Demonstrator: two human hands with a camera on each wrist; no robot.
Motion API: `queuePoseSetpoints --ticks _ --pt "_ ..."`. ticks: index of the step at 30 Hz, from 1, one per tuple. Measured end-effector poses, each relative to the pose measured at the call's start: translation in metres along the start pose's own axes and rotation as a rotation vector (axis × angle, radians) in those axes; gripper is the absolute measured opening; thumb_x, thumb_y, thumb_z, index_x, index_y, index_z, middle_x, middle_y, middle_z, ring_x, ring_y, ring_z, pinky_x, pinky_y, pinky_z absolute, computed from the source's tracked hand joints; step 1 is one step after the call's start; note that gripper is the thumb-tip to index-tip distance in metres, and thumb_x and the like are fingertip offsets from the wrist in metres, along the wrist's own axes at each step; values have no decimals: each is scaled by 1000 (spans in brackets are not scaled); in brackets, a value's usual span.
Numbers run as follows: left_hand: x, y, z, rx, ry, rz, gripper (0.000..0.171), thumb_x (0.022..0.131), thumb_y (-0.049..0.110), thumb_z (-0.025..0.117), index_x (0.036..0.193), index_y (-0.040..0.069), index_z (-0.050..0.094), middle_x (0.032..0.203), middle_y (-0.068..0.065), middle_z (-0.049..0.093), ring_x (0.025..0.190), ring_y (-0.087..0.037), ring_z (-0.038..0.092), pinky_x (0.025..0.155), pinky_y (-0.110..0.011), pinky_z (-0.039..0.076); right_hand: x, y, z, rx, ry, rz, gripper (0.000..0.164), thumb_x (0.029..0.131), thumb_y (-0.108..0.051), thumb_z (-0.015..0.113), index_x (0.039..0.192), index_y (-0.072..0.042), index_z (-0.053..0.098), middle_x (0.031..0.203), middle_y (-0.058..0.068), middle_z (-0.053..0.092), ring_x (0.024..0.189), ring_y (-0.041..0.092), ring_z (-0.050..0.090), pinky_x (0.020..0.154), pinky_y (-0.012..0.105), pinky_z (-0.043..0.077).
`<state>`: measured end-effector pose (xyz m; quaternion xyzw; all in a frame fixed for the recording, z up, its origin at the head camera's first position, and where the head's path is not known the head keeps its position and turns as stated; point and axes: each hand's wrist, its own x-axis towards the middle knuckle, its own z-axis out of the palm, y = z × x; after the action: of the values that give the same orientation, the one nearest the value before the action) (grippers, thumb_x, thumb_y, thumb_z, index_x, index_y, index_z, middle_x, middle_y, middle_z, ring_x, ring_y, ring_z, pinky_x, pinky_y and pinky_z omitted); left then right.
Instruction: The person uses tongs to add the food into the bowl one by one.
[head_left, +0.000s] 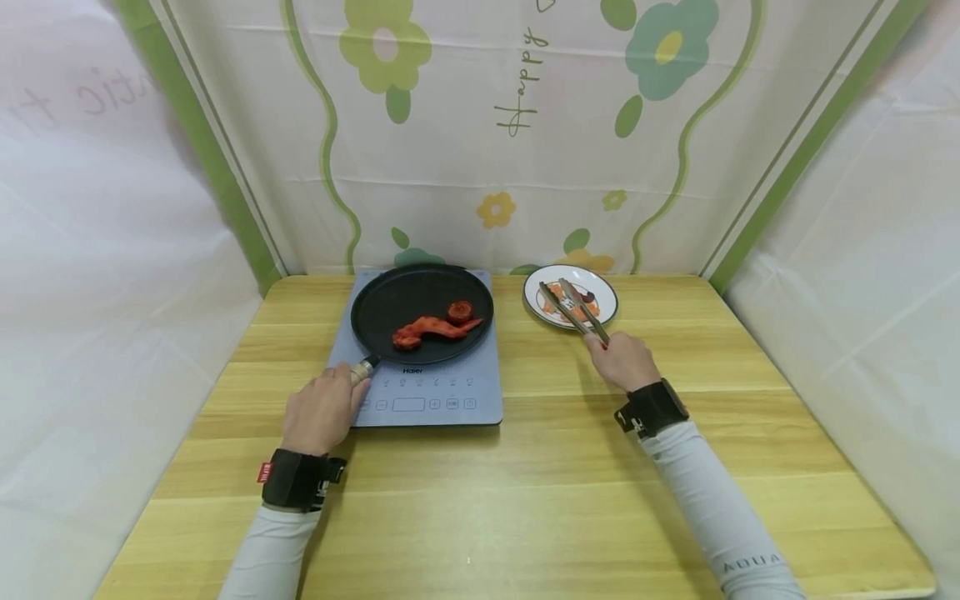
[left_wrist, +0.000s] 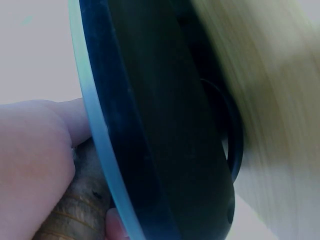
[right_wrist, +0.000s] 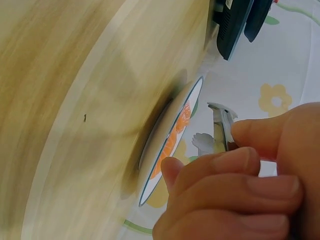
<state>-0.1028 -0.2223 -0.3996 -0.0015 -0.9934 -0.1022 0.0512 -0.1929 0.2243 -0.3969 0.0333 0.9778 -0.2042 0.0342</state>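
Note:
My left hand [head_left: 322,410] grips the wooden handle [head_left: 362,370] of a black flat frying pan [head_left: 393,304]. In the pan's right half lie a long wavy red strip of food [head_left: 438,326] and a round dark-red slice [head_left: 460,312]; the strip's left end is rounded and thicker. My right hand [head_left: 624,360] holds metal tongs [head_left: 584,312], their two arms spread apart over a white dark-rimmed plate [head_left: 534,302]. A small dark-red piece [head_left: 588,297] sits on the plate beside the tongs, among printed orange shapes. In the right wrist view, thumb and fingers hold the tongs [right_wrist: 225,127] above the plate.
Under the pan is a light-blue induction cooker [head_left: 427,408] with a control panel along its front. Both it and the plate stand near the back edge of the wooden table [head_left: 480,500]. A flower-print cloth [head_left: 450,167] hangs behind, with white cloth at both sides.

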Motion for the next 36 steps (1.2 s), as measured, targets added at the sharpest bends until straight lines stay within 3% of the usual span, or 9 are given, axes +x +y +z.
queuePoseSetpoints --ticks 36 --pt "0 0 1 0 8 5 38 99 42 49 94 5 49 74 -9 49 58 -22 46 46 -32 31 14 -8 -2 -57 -84 83 56 99 -54 33 69 -10 48 71 11 49 64 26 53 52 32 37"
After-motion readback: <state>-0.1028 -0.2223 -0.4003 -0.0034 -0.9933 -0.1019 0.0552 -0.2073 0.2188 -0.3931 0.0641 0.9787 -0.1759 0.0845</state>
